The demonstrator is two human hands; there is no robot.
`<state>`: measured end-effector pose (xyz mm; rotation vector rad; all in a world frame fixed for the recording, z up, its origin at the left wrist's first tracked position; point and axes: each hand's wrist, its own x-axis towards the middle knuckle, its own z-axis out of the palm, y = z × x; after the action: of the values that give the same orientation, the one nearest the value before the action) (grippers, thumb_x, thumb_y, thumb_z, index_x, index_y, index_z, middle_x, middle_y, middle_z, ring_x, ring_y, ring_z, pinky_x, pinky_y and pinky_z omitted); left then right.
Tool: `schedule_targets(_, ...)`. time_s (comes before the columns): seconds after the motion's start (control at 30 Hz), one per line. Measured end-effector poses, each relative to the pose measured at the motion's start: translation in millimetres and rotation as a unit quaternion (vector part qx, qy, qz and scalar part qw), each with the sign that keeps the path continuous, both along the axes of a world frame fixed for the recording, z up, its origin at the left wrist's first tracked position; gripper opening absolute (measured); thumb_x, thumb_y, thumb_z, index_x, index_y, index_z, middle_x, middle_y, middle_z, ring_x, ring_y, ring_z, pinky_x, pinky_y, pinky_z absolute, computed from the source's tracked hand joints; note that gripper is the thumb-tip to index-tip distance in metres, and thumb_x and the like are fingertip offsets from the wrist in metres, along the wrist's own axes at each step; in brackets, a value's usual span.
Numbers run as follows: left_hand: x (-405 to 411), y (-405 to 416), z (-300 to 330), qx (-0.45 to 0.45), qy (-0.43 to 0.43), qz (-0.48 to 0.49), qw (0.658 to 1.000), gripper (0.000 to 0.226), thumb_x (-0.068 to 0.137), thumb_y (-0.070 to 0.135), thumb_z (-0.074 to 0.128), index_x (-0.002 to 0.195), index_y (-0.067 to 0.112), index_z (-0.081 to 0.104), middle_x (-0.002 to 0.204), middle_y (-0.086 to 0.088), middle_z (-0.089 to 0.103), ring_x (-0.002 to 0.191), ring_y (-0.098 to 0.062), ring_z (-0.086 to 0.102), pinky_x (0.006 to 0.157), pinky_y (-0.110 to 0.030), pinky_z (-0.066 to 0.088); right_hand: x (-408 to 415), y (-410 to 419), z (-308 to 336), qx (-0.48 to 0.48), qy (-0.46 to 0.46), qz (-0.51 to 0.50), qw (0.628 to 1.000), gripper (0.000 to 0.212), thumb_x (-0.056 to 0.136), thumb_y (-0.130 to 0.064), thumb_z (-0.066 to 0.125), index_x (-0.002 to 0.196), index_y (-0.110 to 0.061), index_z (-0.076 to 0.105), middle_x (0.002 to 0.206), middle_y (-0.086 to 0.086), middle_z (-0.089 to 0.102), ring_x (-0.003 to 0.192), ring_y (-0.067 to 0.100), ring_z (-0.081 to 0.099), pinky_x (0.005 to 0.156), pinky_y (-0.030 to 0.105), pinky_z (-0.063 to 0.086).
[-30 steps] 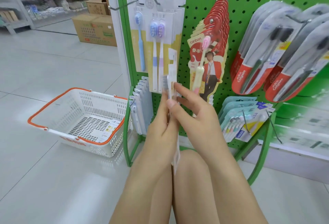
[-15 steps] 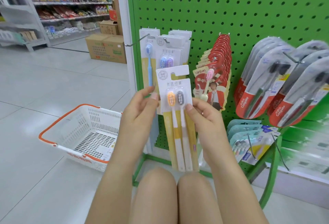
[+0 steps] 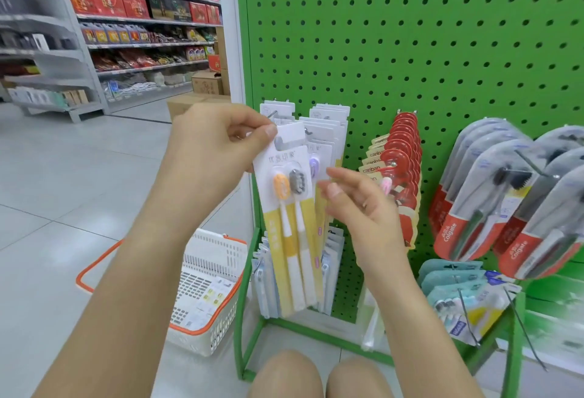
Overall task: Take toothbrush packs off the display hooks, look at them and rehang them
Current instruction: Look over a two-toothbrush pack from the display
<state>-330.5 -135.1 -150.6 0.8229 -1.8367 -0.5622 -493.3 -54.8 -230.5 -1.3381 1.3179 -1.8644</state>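
Note:
A white-and-yellow toothbrush pack (image 3: 289, 217) with an orange and a grey brush head hangs upright in front of the green pegboard (image 3: 410, 50). My left hand (image 3: 218, 151) pinches its top left corner, up by a display hook (image 3: 273, 113) that carries more of the same packs (image 3: 327, 132). My right hand (image 3: 357, 208) is off the pack, just right of it, with its fingers loosely bent and nothing in them.
Red canban packs (image 3: 401, 157) and Colgate packs (image 3: 493, 195) hang to the right, with teal packs (image 3: 455, 284) on bare hook wires below. A white basket with an orange rim (image 3: 218, 258) stands on the floor at the left. Store shelves (image 3: 132, 18) fill the far left.
The pack went from edge-on to facing me, then rose to the hook. My left hand shifted to its top corner and my right hand let go of it.

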Motion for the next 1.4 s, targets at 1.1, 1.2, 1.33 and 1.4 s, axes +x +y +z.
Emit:
schedule_targets(1.1,-84,-111,50,0.028,-0.236,0.026,0.971,0.004,0.084,0.019,0.075,0.083,0.015,0.076,0.065,0.005,0.065,0.059,-0.009,0.059,0.049,-0.011,0.046,-23,-78,24,0.029,0.053,-0.042,0.997,0.057,0.095,-0.034,0.056,0.146,-0.035,0.03,0.145,-0.022,0.033,0.136,-0.001,0.029,0.113,0.027,0.027)
schedule_targets(1.2,-91,-113,49,0.056,-0.224,-0.027,0.973,0.003,0.082,0.017,0.077,0.083,0.014,0.077,0.077,-0.005,0.073,0.068,-0.015,0.065,0.078,-0.03,0.059,-24,-77,24,0.033,0.055,-0.042,0.997,0.057,0.095,-0.034,0.055,0.146,-0.035,0.03,0.148,-0.019,0.033,0.136,-0.001,0.03,0.111,0.024,0.027)
schedule_targets(1.33,-99,-114,48,0.084,-0.227,-0.07,0.968,0.003,0.081,0.018,0.078,0.079,0.018,0.076,0.082,-0.005,0.074,0.068,-0.013,0.064,0.077,-0.025,0.059,-26,-75,23,0.031,0.051,-0.05,0.997,0.057,0.095,-0.036,0.056,0.146,-0.037,0.03,0.149,-0.017,0.033,0.135,-0.001,0.03,0.113,0.029,0.027)
schedule_targets(1.4,-101,-114,49,0.1,-0.23,-0.084,0.965,0.005,0.081,0.017,0.078,0.078,0.019,0.075,0.079,-0.002,0.073,0.066,-0.009,0.062,0.064,-0.014,0.054,-26,-76,23,0.025,0.043,-0.057,0.997,0.063,0.091,-0.045,0.058,0.146,-0.039,0.029,0.151,-0.017,0.033,0.138,0.0,0.028,0.116,0.037,0.027)
